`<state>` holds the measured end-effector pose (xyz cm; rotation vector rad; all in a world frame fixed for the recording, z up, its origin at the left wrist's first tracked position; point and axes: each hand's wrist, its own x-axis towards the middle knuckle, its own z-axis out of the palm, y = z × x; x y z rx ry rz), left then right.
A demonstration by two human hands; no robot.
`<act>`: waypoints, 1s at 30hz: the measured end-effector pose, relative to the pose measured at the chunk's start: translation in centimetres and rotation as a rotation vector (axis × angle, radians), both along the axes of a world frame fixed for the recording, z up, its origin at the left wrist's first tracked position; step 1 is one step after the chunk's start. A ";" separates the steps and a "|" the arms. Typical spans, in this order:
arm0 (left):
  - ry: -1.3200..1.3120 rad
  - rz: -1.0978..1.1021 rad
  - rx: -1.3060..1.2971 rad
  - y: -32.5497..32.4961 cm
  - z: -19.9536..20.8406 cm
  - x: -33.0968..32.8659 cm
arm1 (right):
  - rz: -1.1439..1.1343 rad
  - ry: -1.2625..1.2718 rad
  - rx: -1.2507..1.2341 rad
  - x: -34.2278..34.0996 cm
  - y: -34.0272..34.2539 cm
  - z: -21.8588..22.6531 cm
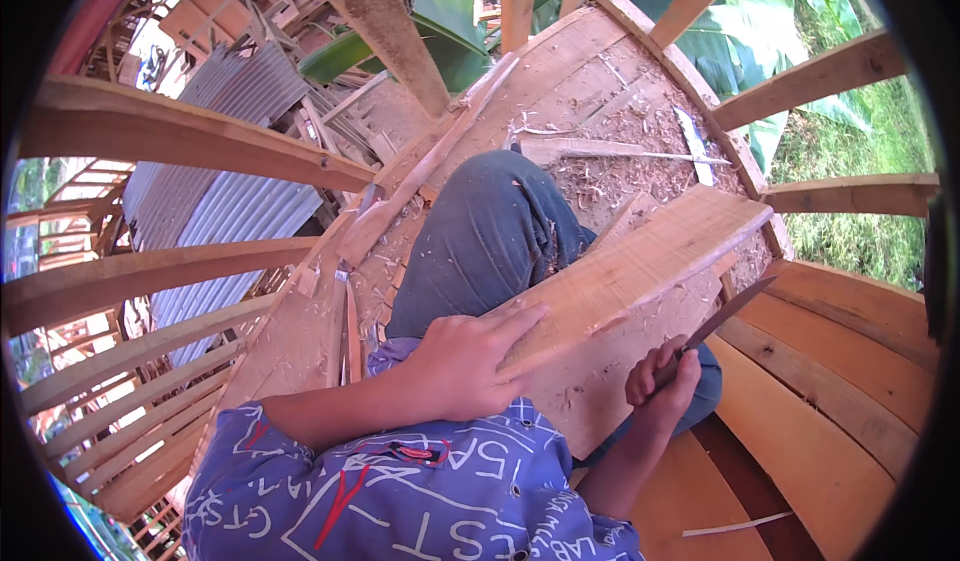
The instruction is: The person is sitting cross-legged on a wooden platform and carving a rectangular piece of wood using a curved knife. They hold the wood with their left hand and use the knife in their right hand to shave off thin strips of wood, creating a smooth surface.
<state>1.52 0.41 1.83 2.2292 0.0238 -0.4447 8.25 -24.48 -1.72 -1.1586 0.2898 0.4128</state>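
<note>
A wooden plank (640, 261) slants away from my lap toward the far right, its near end against my body. My left hand (465, 361) grips that near end, with fingers laid over its top face. In my right hand (663, 376) is a long-bladed knife (733, 311), the fingers closed round its handle. Its dark blade points up and to the right, apart from the plank's right edge. My bent left knee (490, 231) in dark trousers is beside the plank. The plank's underside is hidden.
I sit on a wooden floor (570, 71) strewn with shavings (640, 176). Upright wooden posts (385, 36) ring the platform. A pale strip (692, 141) lies near the far right edge. Orange-brown boards (800, 401) line the right side. Corrugated metal sheets (215, 211) lie beyond the left posts.
</note>
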 end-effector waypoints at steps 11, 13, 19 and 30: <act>-0.016 -0.011 -0.015 -0.2 0.7 1.0 | 0.422 -0.036 -0.281 0.8 -0.4 1.3; 0.004 -0.016 -0.013 -0.2 0.8 0.9 | 0.049 -0.028 -0.076 1.6 -0.9 1.3; 0.087 -0.016 0.002 -0.1 1.1 1.2 | 0.899 -0.342 -0.388 1.0 0.8 0.9; 0.055 -0.015 -0.015 -0.3 1.0 1.0 | 0.317 -0.131 -0.439 2.9 -0.4 1.6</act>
